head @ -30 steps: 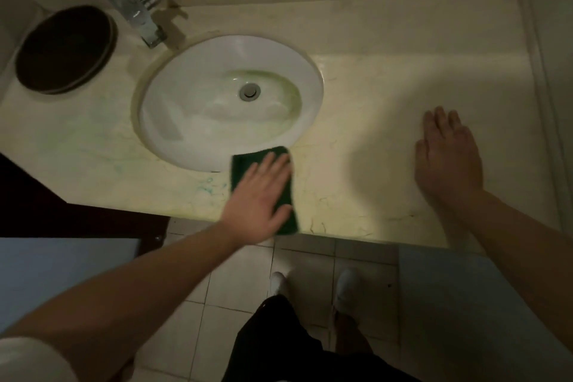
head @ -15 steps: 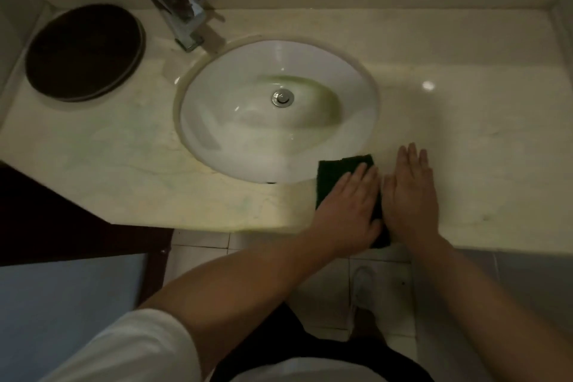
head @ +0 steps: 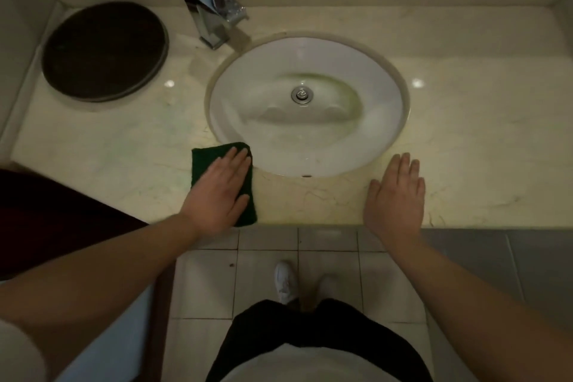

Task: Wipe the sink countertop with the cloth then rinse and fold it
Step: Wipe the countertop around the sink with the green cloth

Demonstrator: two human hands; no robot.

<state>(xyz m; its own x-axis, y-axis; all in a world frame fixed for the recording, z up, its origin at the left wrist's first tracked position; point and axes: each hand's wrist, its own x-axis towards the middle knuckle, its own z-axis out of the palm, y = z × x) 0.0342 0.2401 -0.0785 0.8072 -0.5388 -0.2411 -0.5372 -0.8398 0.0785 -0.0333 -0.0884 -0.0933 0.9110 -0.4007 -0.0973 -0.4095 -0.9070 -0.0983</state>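
Observation:
A folded dark green cloth (head: 203,161) lies flat on the cream marble countertop (head: 124,149), at the front-left rim of the white oval sink (head: 310,133). My left hand (head: 220,192) presses down on the cloth with the palm and straight fingers and hides most of it. My right hand (head: 397,195) rests flat on the bare counter at the sink's front right, fingers apart, holding nothing. The cloth's near end reaches the counter's front edge.
A chrome faucet (head: 210,15) stands behind the sink at its back left. A dark round tray (head: 105,49) sits at the counter's back left corner. Walls close the back and left. Below the front edge are floor tiles (head: 266,257) and my white shoe (head: 286,282).
My left hand has slid the cloth leftward along the front edge, from beside my right hand to the sink's front left. My right hand now rests apart from it on the counter.

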